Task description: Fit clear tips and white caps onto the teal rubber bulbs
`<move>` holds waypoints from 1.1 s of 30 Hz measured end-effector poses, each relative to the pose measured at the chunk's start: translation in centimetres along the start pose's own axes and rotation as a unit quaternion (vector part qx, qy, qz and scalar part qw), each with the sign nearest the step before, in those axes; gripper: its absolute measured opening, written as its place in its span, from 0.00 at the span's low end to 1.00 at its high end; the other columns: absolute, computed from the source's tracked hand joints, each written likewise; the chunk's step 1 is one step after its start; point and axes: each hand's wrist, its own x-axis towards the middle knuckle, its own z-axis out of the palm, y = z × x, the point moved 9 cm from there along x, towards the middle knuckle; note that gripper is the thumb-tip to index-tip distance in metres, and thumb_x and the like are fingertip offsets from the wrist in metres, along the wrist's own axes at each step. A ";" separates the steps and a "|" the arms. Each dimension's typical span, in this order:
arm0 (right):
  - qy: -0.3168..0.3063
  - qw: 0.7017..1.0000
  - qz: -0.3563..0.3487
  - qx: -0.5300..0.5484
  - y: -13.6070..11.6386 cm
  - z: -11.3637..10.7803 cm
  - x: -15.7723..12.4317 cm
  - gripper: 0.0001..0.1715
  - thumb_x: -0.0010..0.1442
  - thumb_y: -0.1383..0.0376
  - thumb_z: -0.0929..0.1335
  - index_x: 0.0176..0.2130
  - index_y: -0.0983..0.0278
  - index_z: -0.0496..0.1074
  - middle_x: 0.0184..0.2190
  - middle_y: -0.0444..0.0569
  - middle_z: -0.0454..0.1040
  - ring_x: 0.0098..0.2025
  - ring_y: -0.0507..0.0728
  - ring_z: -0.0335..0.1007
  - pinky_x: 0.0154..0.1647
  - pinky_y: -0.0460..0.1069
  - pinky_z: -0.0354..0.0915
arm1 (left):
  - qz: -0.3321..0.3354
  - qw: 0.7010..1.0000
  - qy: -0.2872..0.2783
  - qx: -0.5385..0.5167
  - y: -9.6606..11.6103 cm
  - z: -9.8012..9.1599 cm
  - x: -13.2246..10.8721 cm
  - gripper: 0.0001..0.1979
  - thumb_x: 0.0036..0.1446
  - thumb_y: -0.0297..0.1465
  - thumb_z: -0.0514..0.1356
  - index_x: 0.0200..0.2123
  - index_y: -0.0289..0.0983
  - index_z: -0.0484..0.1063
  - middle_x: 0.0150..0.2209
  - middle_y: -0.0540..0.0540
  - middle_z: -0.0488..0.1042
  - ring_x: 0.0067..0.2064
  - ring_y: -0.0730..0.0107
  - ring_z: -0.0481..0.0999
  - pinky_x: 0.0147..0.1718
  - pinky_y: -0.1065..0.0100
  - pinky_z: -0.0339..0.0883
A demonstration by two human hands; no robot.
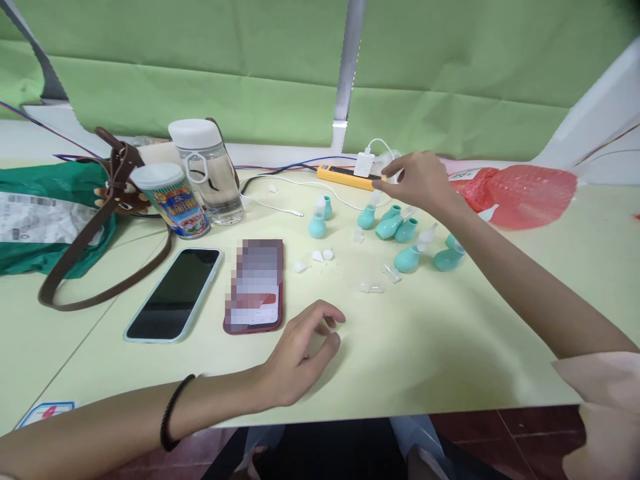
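My right hand [419,181] reaches out over a cluster of several small teal rubber bulbs with clear tips [395,227], its fingers pinched at the clear tip of one bulb [367,215]. My left hand [303,353] rests on the pale yellow-green table [425,347] near the front edge, fingers loosely curled, holding nothing visible. A black band circles my left wrist. Small clear and white caps [315,257] lie loose between the two hands. Another teal bulb [317,223] stands apart to the left.
Two phones lie left of centre: a black one [175,293] and a red-cased one [256,285]. Behind stand a clear water bottle [207,170] and a printed cup [173,200]. A brown strap and green bag [45,213] fill the left. A yellow power strip [345,175] and red bag [520,193] lie at the back.
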 end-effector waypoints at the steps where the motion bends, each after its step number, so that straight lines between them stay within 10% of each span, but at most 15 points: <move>1: 0.013 1.000 -0.019 0.012 -1.1 -1.1 -0.4 0.14 0.45 0.59 0.67 0.31 0.66 0.73 0.27 0.51 0.74 0.29 0.59 0.68 0.29 0.54 0.63 | 0.005 1.000 -0.002 0.004 0.1 0.0 0.0 0.07 0.55 0.24 0.48 0.37 0.37 0.60 0.37 0.46 0.64 0.38 0.69 0.65 0.37 0.66 0.62; 4: -0.013 0.990 -0.115 0.080 -5.7 -2.4 -2.5 0.10 0.50 0.64 0.64 0.29 0.65 0.73 0.28 0.49 0.74 0.28 0.54 0.68 0.29 0.50 0.63 | 0.020 1.000 -0.007 0.015 0.4 0.1 0.2 0.07 0.54 0.23 0.48 0.36 0.36 0.61 0.35 0.47 0.65 0.37 0.70 0.64 0.36 0.67 0.62; 9: -0.195 0.950 -0.231 0.072 -10.6 3.5 -7.3 0.14 0.49 0.67 0.65 0.38 0.66 0.70 0.34 0.50 0.73 0.34 0.56 0.68 0.31 0.47 0.62 | 0.032 0.999 -0.007 0.020 0.7 0.1 0.4 0.08 0.53 0.21 0.48 0.35 0.35 0.62 0.34 0.46 0.65 0.36 0.71 0.65 0.36 0.68 0.61; 14: -0.283 0.927 -0.245 -0.002 -10.5 8.5 -9.2 0.21 0.52 0.70 0.62 0.47 0.63 0.64 0.43 0.52 0.69 0.44 0.60 0.64 0.34 0.49 0.61 | 0.039 0.999 -0.003 0.017 0.8 0.1 0.3 0.08 0.52 0.20 0.48 0.34 0.34 0.63 0.33 0.46 0.66 0.36 0.71 0.65 0.36 0.69 0.61; 33: -0.328 0.919 -0.171 0.136 -9.3 9.4 -9.6 0.10 0.48 0.72 0.62 0.24 0.67 0.72 0.21 0.47 0.72 0.24 0.50 0.64 0.25 0.44 0.55 | 0.028 0.999 -0.009 0.024 0.7 0.2 0.4 0.08 0.51 0.20 0.49 0.34 0.34 0.63 0.33 0.46 0.66 0.36 0.71 0.66 0.36 0.69 0.62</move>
